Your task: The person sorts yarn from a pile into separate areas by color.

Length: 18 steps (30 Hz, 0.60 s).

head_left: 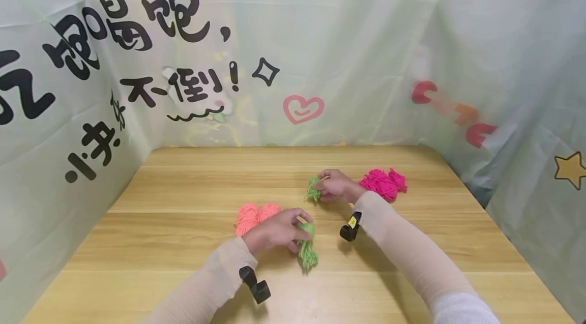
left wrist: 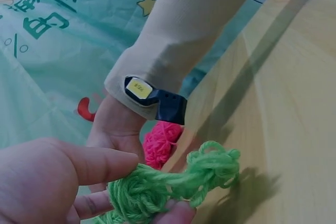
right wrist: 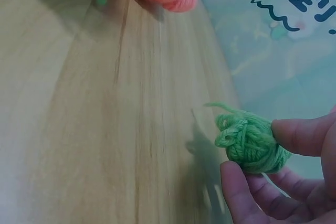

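Observation:
My left hand (head_left: 279, 231) pinches a green yarn bundle (head_left: 308, 253) between thumb and fingers. In the left wrist view this left bundle (left wrist: 210, 174) is bunched at the grip, with a looped end sticking out past the fingers. Farther back, my right hand (head_left: 336, 185) holds a smaller green yarn ball (head_left: 313, 190). Seen from the right wrist, that ball (right wrist: 252, 142) sits between thumb and fingertips, a loose strand trailing from it. Coral yarn (head_left: 249, 217) lies beside the left hand, partly hidden by it. Magenta yarn (head_left: 383, 184) rests just right of the right hand, partly behind the wrist.
Everything is over a light wooden table (head_left: 183, 181). A printed curtain (head_left: 357, 59) hangs along its back and sides. Each wrist carries a black camera mount, the left mount (head_left: 255, 285) and the right mount (head_left: 350, 227).

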Each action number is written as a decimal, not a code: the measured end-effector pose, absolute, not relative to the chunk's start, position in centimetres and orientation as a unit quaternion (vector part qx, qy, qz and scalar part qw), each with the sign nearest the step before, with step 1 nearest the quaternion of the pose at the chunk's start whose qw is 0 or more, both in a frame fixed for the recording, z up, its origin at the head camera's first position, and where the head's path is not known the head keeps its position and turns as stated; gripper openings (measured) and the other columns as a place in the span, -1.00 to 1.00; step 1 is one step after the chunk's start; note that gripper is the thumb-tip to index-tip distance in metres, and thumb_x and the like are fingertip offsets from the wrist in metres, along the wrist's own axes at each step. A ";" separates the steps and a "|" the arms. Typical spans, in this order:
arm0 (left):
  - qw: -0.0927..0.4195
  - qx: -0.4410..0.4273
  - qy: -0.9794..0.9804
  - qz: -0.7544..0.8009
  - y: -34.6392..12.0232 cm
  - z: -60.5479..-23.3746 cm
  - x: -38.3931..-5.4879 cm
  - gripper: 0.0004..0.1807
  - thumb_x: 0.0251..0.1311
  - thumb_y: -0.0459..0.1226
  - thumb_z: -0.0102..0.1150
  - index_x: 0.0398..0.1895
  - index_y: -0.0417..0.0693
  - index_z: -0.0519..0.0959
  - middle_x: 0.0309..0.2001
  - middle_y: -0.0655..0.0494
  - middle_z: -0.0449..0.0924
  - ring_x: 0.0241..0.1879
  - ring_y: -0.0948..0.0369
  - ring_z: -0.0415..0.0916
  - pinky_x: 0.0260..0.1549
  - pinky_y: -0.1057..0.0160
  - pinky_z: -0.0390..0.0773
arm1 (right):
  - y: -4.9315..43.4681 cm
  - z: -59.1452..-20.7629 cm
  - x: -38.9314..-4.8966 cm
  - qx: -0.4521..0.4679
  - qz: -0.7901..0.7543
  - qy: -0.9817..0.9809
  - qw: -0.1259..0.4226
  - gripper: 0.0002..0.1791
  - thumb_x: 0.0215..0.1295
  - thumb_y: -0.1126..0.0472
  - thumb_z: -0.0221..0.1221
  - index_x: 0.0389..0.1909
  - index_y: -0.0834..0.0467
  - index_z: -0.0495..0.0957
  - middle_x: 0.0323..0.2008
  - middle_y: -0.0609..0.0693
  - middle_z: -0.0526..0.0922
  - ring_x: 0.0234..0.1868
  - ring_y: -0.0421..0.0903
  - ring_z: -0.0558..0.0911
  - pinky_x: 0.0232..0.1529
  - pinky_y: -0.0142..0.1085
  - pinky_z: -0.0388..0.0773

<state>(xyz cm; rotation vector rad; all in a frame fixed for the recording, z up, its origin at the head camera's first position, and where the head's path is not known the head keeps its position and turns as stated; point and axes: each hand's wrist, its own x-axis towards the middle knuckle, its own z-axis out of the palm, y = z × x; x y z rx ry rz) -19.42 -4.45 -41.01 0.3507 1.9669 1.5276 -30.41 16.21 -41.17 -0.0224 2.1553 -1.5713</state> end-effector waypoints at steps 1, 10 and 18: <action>0.308 0.131 0.743 0.580 -4.5 -40.9 -19.6 -0.61 0.20 -0.39 0.27 0.07 -0.19 0.42 -0.14 -0.17 0.44 -0.39 0.00 0.60 -0.37 0.09 0.68 | 16.2 -41.2 -30.5 -0.009 -0.573 0.786 0.234 -0.46 0.35 0.30 0.16 0.26 0.37 0.21 -0.10 0.21 0.49 -0.22 0.00 0.61 -0.10 -0.16 0.64; 0.306 0.129 0.731 0.596 -4.6 -40.0 -20.8 -0.59 0.23 -0.37 0.24 0.11 -0.23 0.38 -0.13 -0.16 0.47 -0.36 -0.02 0.62 -0.32 0.07 0.67 | 16.1 -41.4 -31.2 -0.002 -0.586 0.778 0.227 -0.49 0.36 0.34 0.13 0.24 0.40 0.19 -0.09 0.22 0.53 -0.19 0.00 0.61 -0.01 -0.10 0.60; 0.310 0.117 0.725 0.604 -4.7 -39.4 -22.0 -0.58 0.27 -0.37 0.21 0.15 -0.25 0.36 -0.11 -0.17 0.46 -0.31 0.00 0.61 -0.22 0.03 0.66 | 16.0 -41.8 -31.9 0.004 -0.589 0.775 0.229 -0.53 0.36 0.32 0.14 0.19 0.36 0.23 -0.11 0.18 0.47 -0.20 -0.04 0.58 -0.06 -0.15 0.62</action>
